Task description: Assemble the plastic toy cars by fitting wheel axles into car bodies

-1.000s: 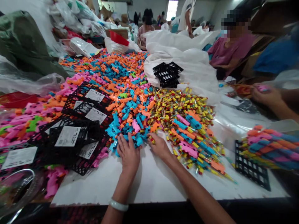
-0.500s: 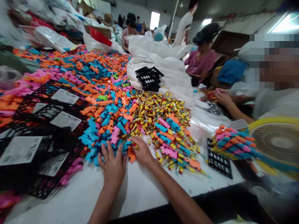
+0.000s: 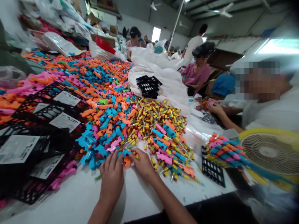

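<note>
At the near edge of the pile, my left hand (image 3: 112, 171) has its fingers bent and drawn together against a small blue plastic toy piece (image 3: 125, 152); its thumb is mostly hidden. Close on its right, my right hand (image 3: 143, 165) pinches a small yellow-capped tube (image 3: 135, 154) between thumb and forefinger. An orange toy piece (image 3: 127, 161) lies between the two hands. A pink toy piece (image 3: 114, 144) rests just beyond my left fingertips. Loose yellow-capped tubes (image 3: 149, 116) are heaped behind my right hand, and toy pieces fitted with tubes (image 3: 164, 157) lie to its right.
Black trays with labels (image 3: 65, 121) stack on the left. A large heap of coloured toy pieces (image 3: 93, 74) spreads behind. Far right stand a filled black tray (image 3: 212, 168) and a yellow fan (image 3: 268, 152). A co-worker's hands (image 3: 216, 109) are at the right.
My left hand has drawn its spread fingers together and come nearer the blue piece. A yellow-capped tube now shows in my right fingers. The camera view has tilted up slightly.
</note>
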